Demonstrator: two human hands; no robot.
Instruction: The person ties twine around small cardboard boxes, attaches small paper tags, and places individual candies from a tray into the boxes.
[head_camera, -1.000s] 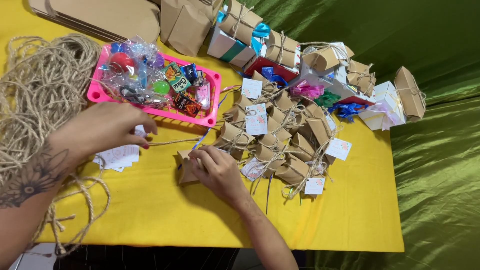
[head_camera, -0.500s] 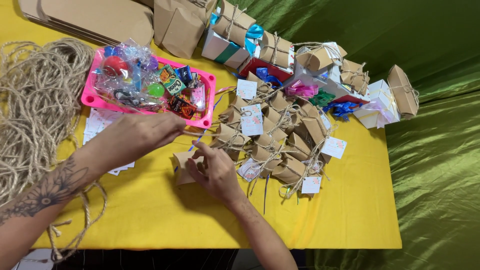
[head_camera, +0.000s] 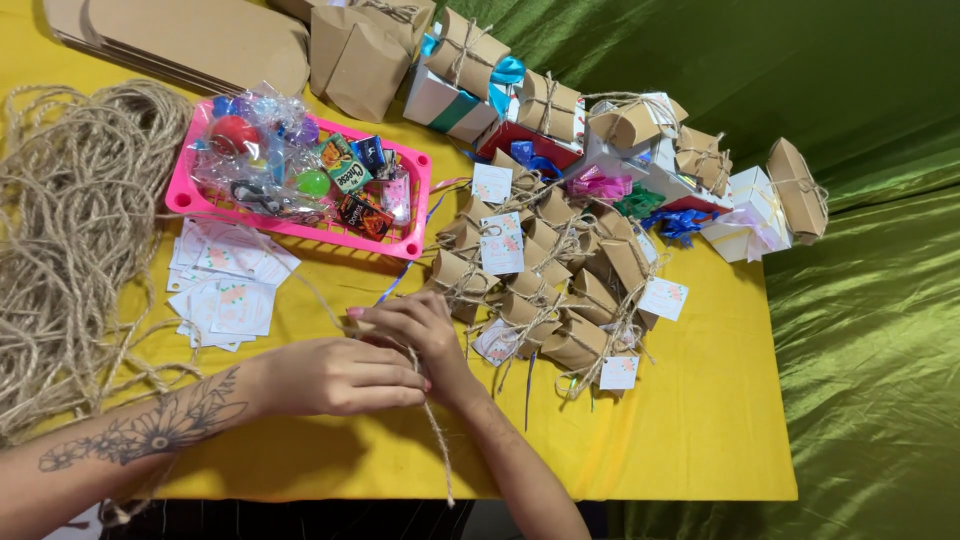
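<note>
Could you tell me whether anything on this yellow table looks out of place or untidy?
Nothing looks damaged or spilled. The loose tangle of jute twine sprawls over the table's left side, and the small brown kraft-paper boxes lie heaped at all angles. One brown box at the far right sits right at the yellow tablecloth's edge.

The left hand (head_camera: 335, 375) left the tags and joined the right hand (head_camera: 415, 325) on the twine (head_camera: 432, 425).

Both forearms enter from the bottom edge, bare. Left forearm comes in from the lower left, lying nearly flat, tattooed on top. Left hand (head_camera: 335, 377) palm down, fingers curled closed, pointing right. Right forearm rises from bottom centre, angled up-left. Right hand (head_camera: 415, 325) sits just above the left, touching it, fingers bent in a pinch.
</note>
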